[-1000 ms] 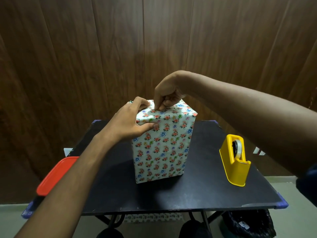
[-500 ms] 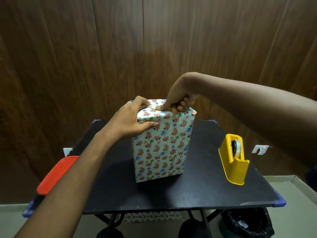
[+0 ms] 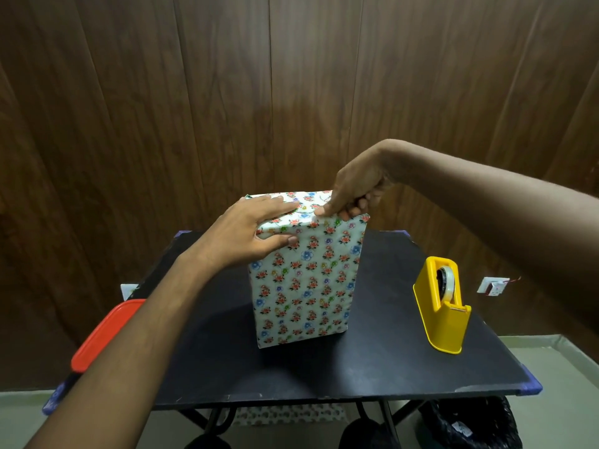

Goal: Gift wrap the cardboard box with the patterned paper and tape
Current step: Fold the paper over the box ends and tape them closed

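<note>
On the black surface [image 3: 372, 367] the wrapped box [image 3: 304, 280] stands upright; left hand [image 3: 249, 233] lies flat on its top, fingers straight, thumb pressing the front; right hand [image 3: 355, 192] pinches the paper's top right edge; yellow tape dispenser [image 3: 440, 306] stands apart, rightward.

The tall paper-wrapped box [image 3: 304, 280] is white with small red, blue and green flowers. The plastic tape dispenser [image 3: 440, 314] is yellow, the flat plastic lid [image 3: 103, 335] red, the bench [image 3: 372, 367] black.

Both arms of the person reach forward. The left hand [image 3: 256, 231] lies flat, its fingers [image 3: 275, 204] straight and pressing downward, its thumb stretched out below them. The right hand [image 3: 353, 192] comes from the right, wrist bent, with its fingers [image 3: 348, 212] curled and the thumb pinching.
</note>
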